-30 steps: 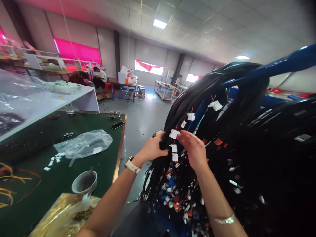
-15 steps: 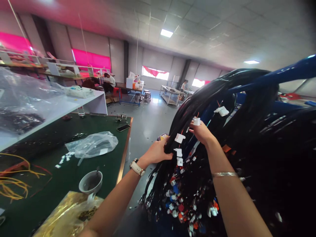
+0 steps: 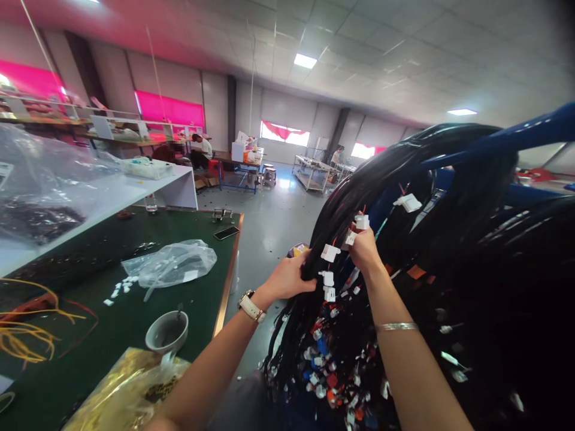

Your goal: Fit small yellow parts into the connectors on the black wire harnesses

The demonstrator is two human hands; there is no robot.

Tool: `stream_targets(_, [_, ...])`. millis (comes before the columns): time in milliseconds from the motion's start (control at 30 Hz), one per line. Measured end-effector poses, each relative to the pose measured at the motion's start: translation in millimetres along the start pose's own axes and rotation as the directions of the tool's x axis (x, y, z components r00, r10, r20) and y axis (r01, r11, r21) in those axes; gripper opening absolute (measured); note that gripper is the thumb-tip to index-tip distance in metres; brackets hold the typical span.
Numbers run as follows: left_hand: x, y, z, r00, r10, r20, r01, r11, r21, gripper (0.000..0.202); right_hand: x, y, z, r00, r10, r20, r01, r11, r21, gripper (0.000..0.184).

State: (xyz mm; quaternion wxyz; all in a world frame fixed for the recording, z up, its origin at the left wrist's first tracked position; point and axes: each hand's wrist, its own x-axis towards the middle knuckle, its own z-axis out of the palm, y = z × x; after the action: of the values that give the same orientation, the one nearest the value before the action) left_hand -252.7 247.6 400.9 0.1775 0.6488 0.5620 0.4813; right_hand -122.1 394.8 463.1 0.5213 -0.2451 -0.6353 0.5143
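A thick mass of black wire harnesses (image 3: 449,251) hangs over a blue rack bar (image 3: 534,129), ending in several white, red and blue connectors (image 3: 332,371). My left hand (image 3: 290,276), with a watch on the wrist, is closed round a bunch of the black wires. My right hand (image 3: 365,246), a bracelet on its forearm, is raised higher and pinches a small white connector (image 3: 362,222). More white connectors (image 3: 329,252) dangle between the two hands.
To the left is a green-topped bench (image 3: 193,311) with a clear plastic bag (image 3: 173,263), loose white connectors, a grey bowl (image 3: 166,332), a phone (image 3: 226,233), yellow wires and a gold bag (image 3: 121,392). Other people work at far tables.
My right hand rose from beside the left hand up to a higher white connector and took hold of it. The left hand kept its grip on the wire bunch.
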Motion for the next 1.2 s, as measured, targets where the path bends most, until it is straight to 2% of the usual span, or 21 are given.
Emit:
stream_targets(333, [-1,-4,3.3,1.000,-0.015,-0.014,0.015,1.000,-0.009,0.043,-16,-23,-8,0.998,-0.048,-0.036,0.047,0.999,-0.005,0.027])
stream_targets(567, [-2,-1,1.9,0.998,-0.045,0.045,0.046,0.999,-0.009,0.061,-32,-49,-16,1.000,0.023,-0.008,-0.024,0.996,-0.081,0.027])
stream_targets(667, [-6,3,-0.7,0.992,-0.079,0.101,0.091,0.988,-0.122,0.079,-37,-59,-16,0.997,0.075,0.015,-0.074,0.995,-0.060,0.027])
stream_targets(733, [-9,4,-2.0,0.980,-0.133,0.149,0.174,0.935,-0.308,0.084,-39,-64,-17,0.993,0.111,0.027,-0.111,0.994,-0.014,0.025])
stream_targets(767, [-10,5,-2.4,0.971,-0.174,0.166,0.230,0.870,-0.435,0.078,-39,-66,-18,0.991,0.125,0.036,-0.126,0.992,0.013,0.024])
stream_targets(800, [-10,5,-2.6,0.957,-0.231,0.174,0.289,0.764,-0.577,0.067,-39,-68,-20,0.990,0.135,0.046,-0.137,0.990,0.036,0.022])
stream_targets(833, [-10,5,-2.6,0.932,-0.316,0.179,0.341,0.595,-0.728,0.051,-39,-69,-21,0.988,0.142,0.059,-0.145,0.988,0.051,0.019])
stream_targets(900, [-7,3,-2.5,0.827,-0.519,0.214,0.340,0.160,-0.927,0.017,-39,-71,-24,0.984,0.160,0.079,-0.166,0.983,0.075,0.014])
stream_targets(933, [-6,1,-2.2,0.759,-0.603,0.246,0.290,-0.025,-0.957,0.011,-39,-72,-25,0.981,0.174,0.083,-0.181,0.980,0.083,0.011])
stream_targets(967, [-5,-2,-1.9,0.697,-0.665,0.270,0.230,-0.151,-0.962,0.016,-39,-72,-26,0.978,0.190,0.086,-0.198,0.976,0.090,0.010])
stream_targets(1000, [-4,-5,-1.3,0.645,-0.711,0.281,0.179,-0.217,-0.960,0.019,-39,-73,-26,0.975,0.204,0.090,-0.213,0.973,0.093,0.010])
stream_targets(1033, [-3,-9,-0.4,0.607,-0.745,0.278,0.147,-0.239,-0.960,0.020,-40,-73,-26,0.973,0.214,0.092,-0.222,0.970,0.095,0.010])
stream_targets(1200, [-7,-21,8.6,0.462,-0.842,0.278,0.049,-0.289,-0.956,0.026,-38,-73,-23,0.975,0.208,0.074,-0.216,0.969,0.117,0.013])
